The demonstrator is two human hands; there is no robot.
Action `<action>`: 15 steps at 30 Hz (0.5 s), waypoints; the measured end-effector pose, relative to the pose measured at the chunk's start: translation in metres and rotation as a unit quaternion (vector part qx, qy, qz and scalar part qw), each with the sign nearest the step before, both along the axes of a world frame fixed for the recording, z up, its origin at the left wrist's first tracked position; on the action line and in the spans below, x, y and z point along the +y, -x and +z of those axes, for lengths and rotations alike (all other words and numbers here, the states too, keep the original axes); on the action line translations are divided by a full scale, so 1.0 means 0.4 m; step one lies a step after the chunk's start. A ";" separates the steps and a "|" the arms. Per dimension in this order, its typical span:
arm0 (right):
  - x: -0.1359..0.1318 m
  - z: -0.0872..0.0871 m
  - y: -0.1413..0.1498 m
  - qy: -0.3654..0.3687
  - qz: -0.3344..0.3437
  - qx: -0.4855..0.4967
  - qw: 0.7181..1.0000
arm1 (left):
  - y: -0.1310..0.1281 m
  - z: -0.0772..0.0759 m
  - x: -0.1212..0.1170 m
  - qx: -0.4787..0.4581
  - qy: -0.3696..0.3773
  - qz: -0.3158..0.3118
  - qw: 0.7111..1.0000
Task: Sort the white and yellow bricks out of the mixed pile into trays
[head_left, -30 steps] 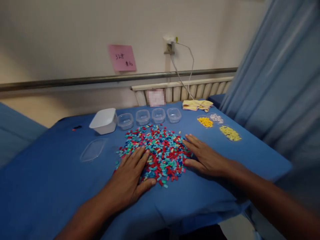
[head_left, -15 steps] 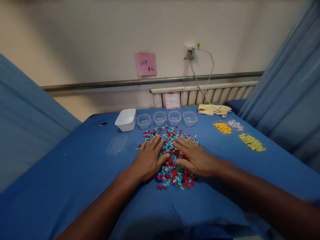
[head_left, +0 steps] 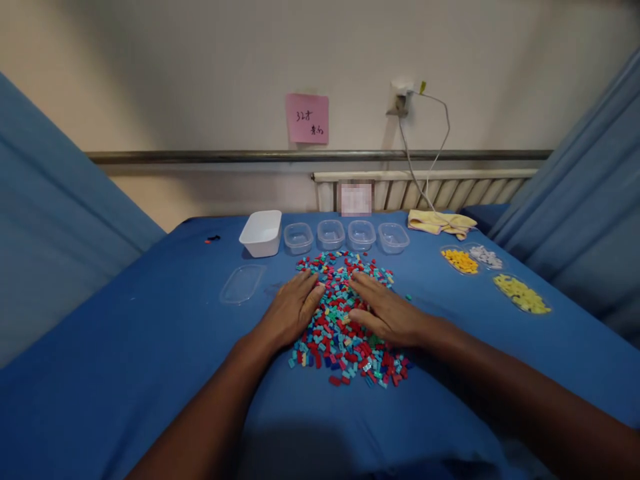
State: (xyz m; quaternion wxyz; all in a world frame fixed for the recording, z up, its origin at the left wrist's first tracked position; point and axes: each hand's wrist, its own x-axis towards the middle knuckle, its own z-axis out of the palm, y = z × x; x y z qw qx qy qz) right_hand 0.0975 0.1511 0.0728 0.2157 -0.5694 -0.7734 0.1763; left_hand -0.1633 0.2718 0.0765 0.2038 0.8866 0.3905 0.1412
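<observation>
A spread-out heap of small toy building bricks (head_left: pixel 336 319), mostly red, teal and blue, lies on the blue cloth between my hands. My left hand (head_left: pixel 291 307) rests flat along the heap's left side, palm down, its fingers stretched forward and holding nothing. On the right side, my right hand (head_left: pixel 383 310) lies palm down over the bricks with the thumb apart from the fingers. Whatever is under the palms is hidden. Beyond the fingertips stand clear plastic tubs, one of them (head_left: pixel 331 235) straight behind the heap.
A white bin (head_left: pixel 261 233) stands left of the tubs, with a clear lid (head_left: pixel 243 285) lying in front. At right are shallow trays of orange bricks (head_left: pixel 459 261), grey bricks (head_left: pixel 485 257) and yellow-green bricks (head_left: pixel 521 294). Behind them lies a yellow cloth (head_left: pixel 443 222). Curtains hang on both sides.
My left hand has drawn to the heap's left edge, its fingers now closer together. The bricks are spread wider toward the front. The view has shifted slightly.
</observation>
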 end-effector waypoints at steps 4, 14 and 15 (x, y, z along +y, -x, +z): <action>0.035 0.051 0.032 -0.039 0.066 -0.003 0.997 | -0.002 -0.014 0.011 -0.067 -0.013 -0.004 0.998; 0.174 0.014 -0.245 -0.163 -0.252 -0.051 0.953 | 0.001 -0.023 0.030 -0.237 -0.023 0.058 0.970; 0.175 0.004 -0.263 -0.163 -0.260 -0.052 0.950 | -0.001 -0.022 0.030 -0.241 -0.021 0.064 0.968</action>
